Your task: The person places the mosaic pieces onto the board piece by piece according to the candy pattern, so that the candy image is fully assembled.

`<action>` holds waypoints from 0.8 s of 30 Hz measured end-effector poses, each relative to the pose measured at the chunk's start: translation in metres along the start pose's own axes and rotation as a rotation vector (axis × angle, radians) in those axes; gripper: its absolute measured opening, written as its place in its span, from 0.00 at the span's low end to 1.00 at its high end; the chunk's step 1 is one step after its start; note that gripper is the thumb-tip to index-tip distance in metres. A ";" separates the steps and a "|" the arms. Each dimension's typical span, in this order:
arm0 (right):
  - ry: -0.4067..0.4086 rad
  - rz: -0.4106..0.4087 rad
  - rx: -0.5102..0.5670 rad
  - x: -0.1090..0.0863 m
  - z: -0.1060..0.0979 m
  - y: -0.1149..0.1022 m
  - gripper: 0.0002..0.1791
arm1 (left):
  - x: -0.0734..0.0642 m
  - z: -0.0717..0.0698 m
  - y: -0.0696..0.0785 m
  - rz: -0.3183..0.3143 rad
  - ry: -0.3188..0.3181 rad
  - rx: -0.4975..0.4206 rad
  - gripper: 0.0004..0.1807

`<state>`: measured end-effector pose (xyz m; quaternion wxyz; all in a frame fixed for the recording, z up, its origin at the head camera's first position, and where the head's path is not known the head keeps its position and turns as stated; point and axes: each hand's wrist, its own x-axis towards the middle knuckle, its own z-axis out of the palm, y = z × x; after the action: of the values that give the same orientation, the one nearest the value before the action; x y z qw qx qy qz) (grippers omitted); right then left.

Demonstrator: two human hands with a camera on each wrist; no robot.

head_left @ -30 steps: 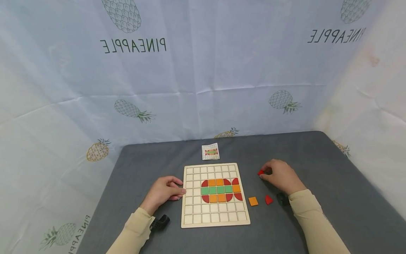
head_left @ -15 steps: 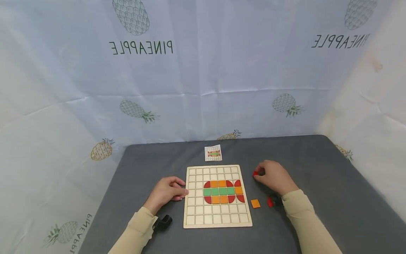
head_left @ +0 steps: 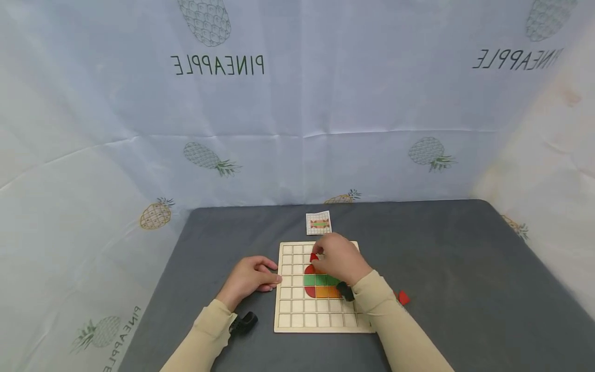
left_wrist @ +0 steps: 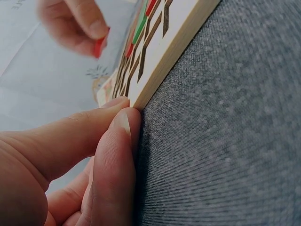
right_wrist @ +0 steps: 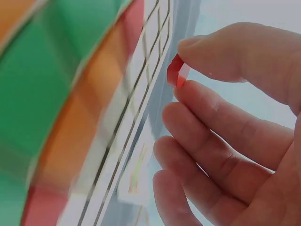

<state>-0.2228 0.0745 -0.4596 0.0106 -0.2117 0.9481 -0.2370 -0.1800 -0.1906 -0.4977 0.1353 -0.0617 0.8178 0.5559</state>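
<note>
A wooden grid board (head_left: 293,320) lies on the table, inlaid with red, orange and green tiles. My left hand (head_left: 251,279) holds the board's left edge; in the left wrist view, thumb and forefinger meet at that edge. Above the board, my right hand (head_left: 343,258) pinches a small red tile (right_wrist: 174,73) between thumb and forefinger, the other fingers loosely bent. The tile is apart from the board in the right wrist view. A green tile (head_left: 309,280) shows left of the right hand, which hides the pattern's right part.
Behind the board lies a small printed pattern card (head_left: 318,227). A loose red tile (head_left: 403,298) rests on the grey table (head_left: 446,248), right of the right forearm. Dark wrist straps show on both arms. A pineapple-print cloth (head_left: 279,103) hangs behind.
The right hand has carried the red tile leftward from the table right of the board to over the pattern. The loose orange tile is now hidden by the right sleeve. My left hand stays at the edge.
</note>
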 end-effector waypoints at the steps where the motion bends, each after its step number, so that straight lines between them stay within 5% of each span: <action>1: -0.002 -0.017 -0.008 0.001 0.004 -0.005 0.05 | 0.000 0.000 0.000 0.003 -0.002 0.000 0.20; 10: -0.022 -0.110 -0.065 0.005 0.027 -0.023 0.04 | 0.002 0.004 0.001 0.016 -0.019 0.003 0.19; 24: -0.032 -0.127 -0.079 0.007 0.030 -0.026 0.05 | -0.001 0.001 0.000 0.011 0.005 0.006 0.20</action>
<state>-0.2156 0.0371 -0.4737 0.0025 -0.2756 0.9411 -0.1960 -0.1788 -0.1892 -0.4974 0.1305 -0.0580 0.8203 0.5539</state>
